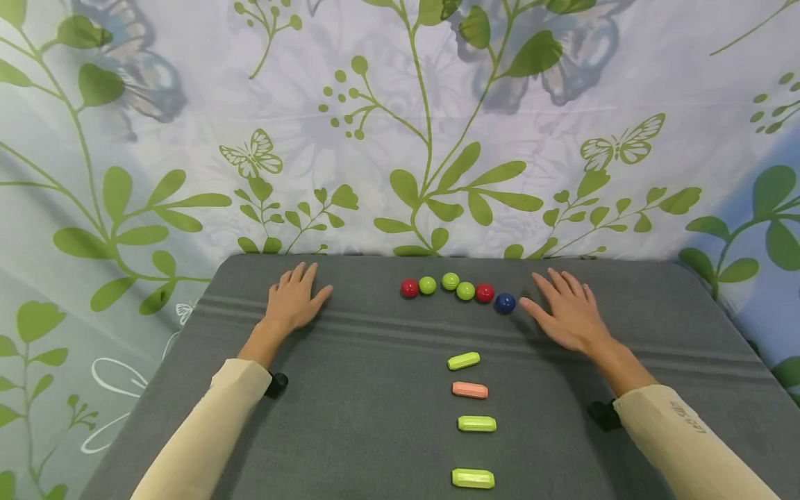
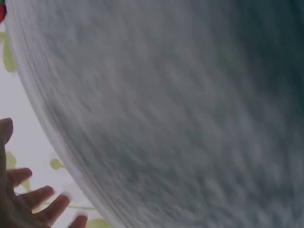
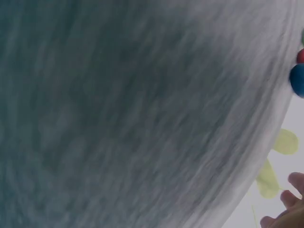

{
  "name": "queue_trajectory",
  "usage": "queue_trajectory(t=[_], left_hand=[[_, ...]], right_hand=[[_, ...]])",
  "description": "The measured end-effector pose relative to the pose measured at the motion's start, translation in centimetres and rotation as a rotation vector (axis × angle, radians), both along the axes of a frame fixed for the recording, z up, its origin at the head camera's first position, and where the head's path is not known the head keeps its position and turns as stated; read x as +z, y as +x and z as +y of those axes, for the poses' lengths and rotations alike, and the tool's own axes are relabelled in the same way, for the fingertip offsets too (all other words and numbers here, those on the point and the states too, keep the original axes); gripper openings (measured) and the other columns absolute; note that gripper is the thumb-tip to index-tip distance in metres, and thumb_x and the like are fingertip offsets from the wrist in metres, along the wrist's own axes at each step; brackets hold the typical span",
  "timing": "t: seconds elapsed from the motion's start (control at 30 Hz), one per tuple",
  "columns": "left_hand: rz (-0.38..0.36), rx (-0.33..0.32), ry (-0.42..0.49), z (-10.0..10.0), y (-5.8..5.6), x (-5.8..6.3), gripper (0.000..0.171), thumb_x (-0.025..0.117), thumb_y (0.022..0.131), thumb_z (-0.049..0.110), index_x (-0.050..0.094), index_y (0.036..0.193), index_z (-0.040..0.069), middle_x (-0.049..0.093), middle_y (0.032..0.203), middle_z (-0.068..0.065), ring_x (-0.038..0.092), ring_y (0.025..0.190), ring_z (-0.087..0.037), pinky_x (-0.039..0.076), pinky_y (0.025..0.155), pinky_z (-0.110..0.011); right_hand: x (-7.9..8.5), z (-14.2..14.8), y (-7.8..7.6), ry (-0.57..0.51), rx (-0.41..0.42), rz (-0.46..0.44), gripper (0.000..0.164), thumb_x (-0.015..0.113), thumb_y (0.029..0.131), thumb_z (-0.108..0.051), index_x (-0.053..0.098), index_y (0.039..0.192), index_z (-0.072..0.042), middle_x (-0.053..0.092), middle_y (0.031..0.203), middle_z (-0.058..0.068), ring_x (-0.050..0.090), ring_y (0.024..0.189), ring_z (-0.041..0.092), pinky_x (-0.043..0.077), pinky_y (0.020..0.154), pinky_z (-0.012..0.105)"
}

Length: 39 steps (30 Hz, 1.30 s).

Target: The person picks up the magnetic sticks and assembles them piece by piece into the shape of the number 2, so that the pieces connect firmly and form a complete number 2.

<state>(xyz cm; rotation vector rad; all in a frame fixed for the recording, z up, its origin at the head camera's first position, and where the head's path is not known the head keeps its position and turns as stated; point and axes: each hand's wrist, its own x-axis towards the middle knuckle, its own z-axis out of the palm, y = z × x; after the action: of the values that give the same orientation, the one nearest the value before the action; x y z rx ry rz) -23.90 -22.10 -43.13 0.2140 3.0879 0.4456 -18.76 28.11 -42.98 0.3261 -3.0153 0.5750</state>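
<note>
My left hand (image 1: 292, 298) is over the left part of the grey table, fingers spread and holding nothing. On the other side my right hand (image 1: 569, 312) is also spread, its thumb close to a blue ball (image 1: 505, 303). Left of that ball, a loose row has a red ball (image 1: 484, 292), lime green balls (image 1: 465, 291) and another red ball (image 1: 409, 288). Nearer to me, a column of short faceted sticks has a lime stick (image 1: 463, 360), a salmon pink stick (image 1: 470, 390) and two more lime sticks (image 1: 477, 423). In the right wrist view the blue ball (image 3: 298, 80) shows at the edge.
The grey cloth-covered table (image 1: 350, 417) has creases running across it. Behind its far edge hangs a white curtain (image 1: 350, 153) with green leaves and butterflies. A small black device sits at each wrist, by the cream sleeves (image 1: 206, 430).
</note>
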Motion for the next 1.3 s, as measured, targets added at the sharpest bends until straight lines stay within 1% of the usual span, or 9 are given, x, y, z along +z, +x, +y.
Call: queue_trajectory(t=[0.13,0.23,0.37,0.5,0.6,0.73,0.93,1.07,1.3], left_hand=[[0.042,0.025,0.149,1.8,1.1,0.7,0.065,0.051,0.100,0.049,0.046,0.144,0.003,0.053,0.137,-0.023,0.056,0.114,-0.043,0.044,0.089,-0.059],[0.042,-0.005,0.306,3.7,2.4,1.0,0.057,0.057,0.098,0.047,0.057,0.134,0.004,0.066,0.116,-0.016,0.065,0.088,-0.032,0.050,0.075,-0.049],[-0.022,-0.144,0.540,6.8,4.7,1.1,0.044,0.064,0.097,0.036,0.063,0.126,0.002,0.069,0.102,-0.008,0.064,0.072,-0.021,0.049,0.064,-0.037],[-0.169,-0.296,0.698,10.3,7.0,0.8,0.038,0.066,0.097,0.028,0.064,0.123,0.000,0.068,0.097,-0.005,0.065,0.070,-0.024,0.050,0.060,-0.032],[-0.268,-0.368,0.736,12.8,8.1,0.7,0.036,0.067,0.096,0.026,0.064,0.122,0.001,0.067,0.095,-0.003,0.065,0.070,-0.026,0.051,0.061,-0.030],[-0.320,-0.402,0.738,15.4,8.6,0.5,0.035,0.069,0.094,0.024,0.065,0.121,0.001,0.066,0.093,-0.001,0.065,0.069,-0.024,0.050,0.061,-0.028],[-0.322,-0.385,0.696,17.5,8.4,-0.2,0.031,0.070,0.093,0.024,0.067,0.118,0.005,0.065,0.090,0.002,0.060,0.068,-0.014,0.047,0.061,-0.027],[-0.311,-0.397,0.666,18.0,8.4,-0.7,0.028,0.072,0.092,0.022,0.069,0.115,0.006,0.064,0.088,0.003,0.055,0.071,-0.013,0.044,0.064,-0.026],[-0.312,-0.402,0.609,18.8,8.2,-1.1,0.022,0.077,0.088,0.021,0.074,0.108,0.012,0.064,0.080,0.007,0.055,0.068,-0.007,0.043,0.064,-0.024]], right_hand=[[0.5,-0.6,0.4,-0.149,-0.012,0.003,0.067,0.054,0.101,-0.045,0.043,0.143,0.007,0.039,0.143,0.035,0.030,0.132,0.054,0.022,0.102,0.069],[0.8,-1.2,0.7,-0.285,-0.046,-0.062,0.065,0.057,0.100,-0.042,0.045,0.142,0.006,0.043,0.141,0.032,0.035,0.131,0.052,0.028,0.100,0.067],[0.8,-2.0,0.8,-0.410,-0.063,-0.147,0.062,0.058,0.100,-0.040,0.046,0.142,0.003,0.045,0.141,0.030,0.039,0.130,0.048,0.035,0.097,0.064],[0.2,-2.8,0.6,-0.455,-0.058,-0.185,0.061,0.061,0.099,-0.038,0.047,0.142,0.003,0.047,0.139,0.030,0.040,0.130,0.046,0.037,0.097,0.061],[0.0,-3.2,0.4,-0.462,-0.067,-0.188,0.061,0.063,0.098,-0.036,0.046,0.142,0.003,0.046,0.140,0.030,0.040,0.131,0.046,0.037,0.098,0.061],[0.1,-3.5,0.0,-0.457,-0.084,-0.182,0.060,0.065,0.097,-0.032,0.046,0.142,0.003,0.046,0.140,0.031,0.039,0.131,0.047,0.036,0.099,0.061],[0.0,-3.7,-0.2,-0.439,-0.107,-0.183,0.058,0.066,0.096,-0.029,0.048,0.140,0.004,0.047,0.138,0.032,0.040,0.130,0.047,0.035,0.100,0.061],[-0.2,-3.8,-0.2,-0.427,-0.115,-0.181,0.056,0.067,0.096,-0.026,0.049,0.139,0.004,0.048,0.137,0.032,0.041,0.129,0.047,0.036,0.099,0.061],[-0.3,-3.9,-0.3,-0.408,-0.115,-0.167,0.052,0.067,0.096,-0.023,0.051,0.136,0.004,0.049,0.135,0.033,0.043,0.127,0.047,0.036,0.099,0.061]])
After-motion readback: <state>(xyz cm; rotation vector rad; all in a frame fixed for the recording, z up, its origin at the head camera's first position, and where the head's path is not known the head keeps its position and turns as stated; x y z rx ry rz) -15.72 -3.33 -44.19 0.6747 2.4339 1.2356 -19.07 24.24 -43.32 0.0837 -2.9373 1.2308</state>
